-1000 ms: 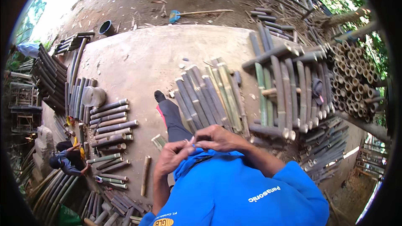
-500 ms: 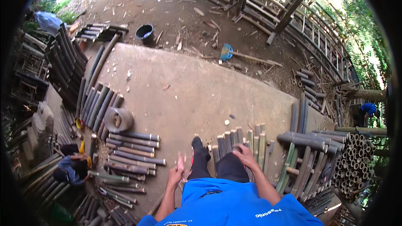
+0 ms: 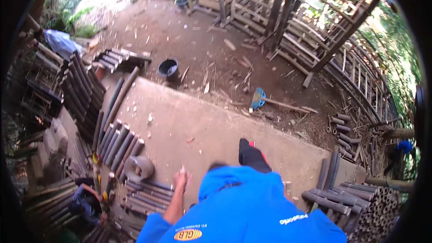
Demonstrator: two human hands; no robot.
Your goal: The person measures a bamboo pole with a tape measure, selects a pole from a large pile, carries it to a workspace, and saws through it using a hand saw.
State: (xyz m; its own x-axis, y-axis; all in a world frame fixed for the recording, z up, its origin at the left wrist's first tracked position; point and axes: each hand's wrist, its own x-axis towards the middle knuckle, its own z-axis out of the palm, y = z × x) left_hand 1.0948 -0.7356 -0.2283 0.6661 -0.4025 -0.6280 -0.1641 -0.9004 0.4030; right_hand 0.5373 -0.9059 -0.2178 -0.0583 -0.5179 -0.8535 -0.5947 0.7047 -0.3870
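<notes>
My left hand (image 3: 181, 180) hangs over the concrete floor (image 3: 211, 126), its fingers apart and nothing seen in them. Nearest to it, on its left, lies a row of cut bamboo pieces (image 3: 148, 194). Just beyond those pieces stands a grey, round, hollow thing (image 3: 138, 168), a coil or a pot; I cannot tell which. My right hand does not show; the blue shirt (image 3: 243, 202) covers that side. One dark-trousered leg (image 3: 254, 156) with a dark foot reaches forward over the concrete.
More dark bamboo pieces (image 3: 118, 143) lie at the left. A person (image 3: 85, 202) crouches at the lower left among bamboo. Bamboo stacks (image 3: 330, 201) stand at the right. Past the concrete edge are a black bucket (image 3: 168, 68) and a long-handled blue scoop (image 3: 258, 98).
My view has tilted forward and I have stepped ahead with one foot. My right hand, earlier by my thigh, has gone out of sight. My left hand stays out at my side.
</notes>
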